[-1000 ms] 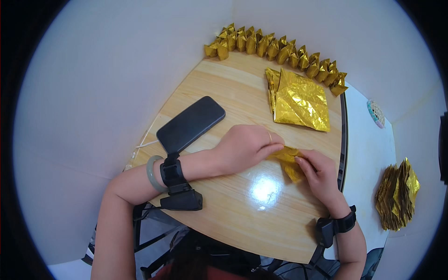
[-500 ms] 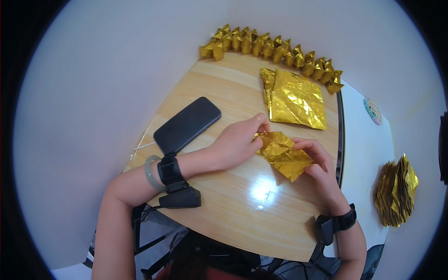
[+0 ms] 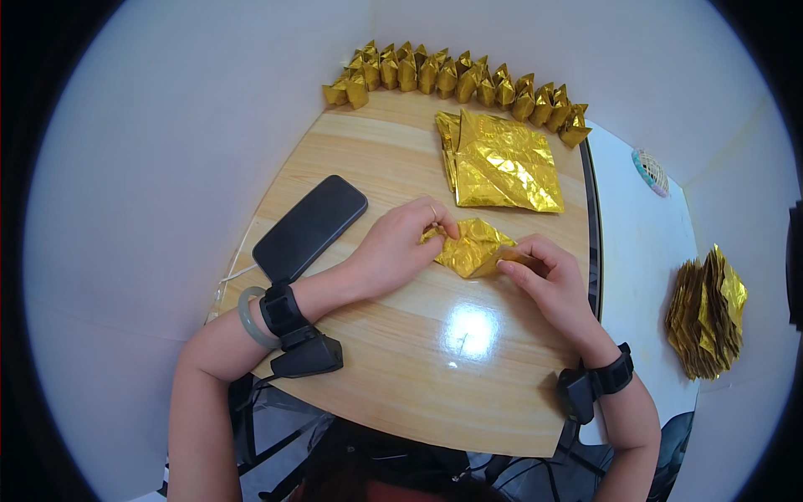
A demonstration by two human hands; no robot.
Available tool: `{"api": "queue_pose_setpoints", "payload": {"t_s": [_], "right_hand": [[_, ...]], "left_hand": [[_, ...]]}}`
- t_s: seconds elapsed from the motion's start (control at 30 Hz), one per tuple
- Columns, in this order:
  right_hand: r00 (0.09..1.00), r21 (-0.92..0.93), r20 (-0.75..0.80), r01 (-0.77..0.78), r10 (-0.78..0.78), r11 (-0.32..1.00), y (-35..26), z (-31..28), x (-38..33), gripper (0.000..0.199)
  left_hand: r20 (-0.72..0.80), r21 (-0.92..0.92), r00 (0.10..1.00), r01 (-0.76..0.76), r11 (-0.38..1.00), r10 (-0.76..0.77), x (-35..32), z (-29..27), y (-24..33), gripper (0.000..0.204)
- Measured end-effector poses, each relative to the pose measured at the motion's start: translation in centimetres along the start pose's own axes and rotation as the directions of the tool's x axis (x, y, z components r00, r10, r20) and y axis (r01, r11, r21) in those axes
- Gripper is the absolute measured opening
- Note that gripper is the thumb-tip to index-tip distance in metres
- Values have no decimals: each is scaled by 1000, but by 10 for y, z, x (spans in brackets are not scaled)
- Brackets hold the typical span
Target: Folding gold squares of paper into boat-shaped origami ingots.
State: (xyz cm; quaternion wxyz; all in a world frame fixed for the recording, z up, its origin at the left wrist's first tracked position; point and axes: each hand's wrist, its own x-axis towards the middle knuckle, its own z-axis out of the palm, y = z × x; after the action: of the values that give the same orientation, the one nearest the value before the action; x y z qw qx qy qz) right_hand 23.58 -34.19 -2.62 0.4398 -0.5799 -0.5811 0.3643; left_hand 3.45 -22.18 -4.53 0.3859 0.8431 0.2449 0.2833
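Between my hands, just above the wooden table [image 3: 376, 335], is a partly folded sheet of gold foil paper [image 3: 471, 243]. My left hand [image 3: 400, 249] pinches its left end, with the fingertips partly hidden by the foil and the hand itself. At the right end my right hand [image 3: 548, 274] grips a folded flap between thumb and fingers. Behind it lies a stack of flat gold foil sheets [image 3: 508, 163], creased and shiny.
A row of folded gold foil ingots [image 3: 447, 79] lines the table's far edge. Left of my hands lies a black phone [image 3: 311, 226] with a white cable. On the white surface at right stand a fanned bundle of gold foil [image 3: 707, 318] and a small round woven item [image 3: 651, 172].
The foil paper has turned and been reshaped: its lower right corner, which pointed down, is now folded up in my right hand. The whole view has shifted slightly.
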Motion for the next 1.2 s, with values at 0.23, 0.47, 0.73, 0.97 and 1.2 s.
{"api": "queue_pose_setpoints", "payload": {"t_s": [0.23,0.47,0.73,0.97,1.2], "right_hand": [[992,-284,-127,-10,-28,959,1,5,0,17],[874,-702,127,413,-468,580,6,-2,5,25],[916,-622,176,387,-360,681,-3,4,2,34],[899,-701,210,413,-384,582,2,0,2,30],[854,-689,270,494,-444,531,-9,5,2,24]], "left_hand": [[134,68,975,-188,980,178,-2,-1,2,13],[114,189,968,-241,952,222,-5,-1,3,15],[235,235,934,-324,916,270,-3,-4,4,36],[246,283,920,-370,885,306,-1,-6,5,49],[232,266,908,-403,876,348,-1,-7,3,30]]}}
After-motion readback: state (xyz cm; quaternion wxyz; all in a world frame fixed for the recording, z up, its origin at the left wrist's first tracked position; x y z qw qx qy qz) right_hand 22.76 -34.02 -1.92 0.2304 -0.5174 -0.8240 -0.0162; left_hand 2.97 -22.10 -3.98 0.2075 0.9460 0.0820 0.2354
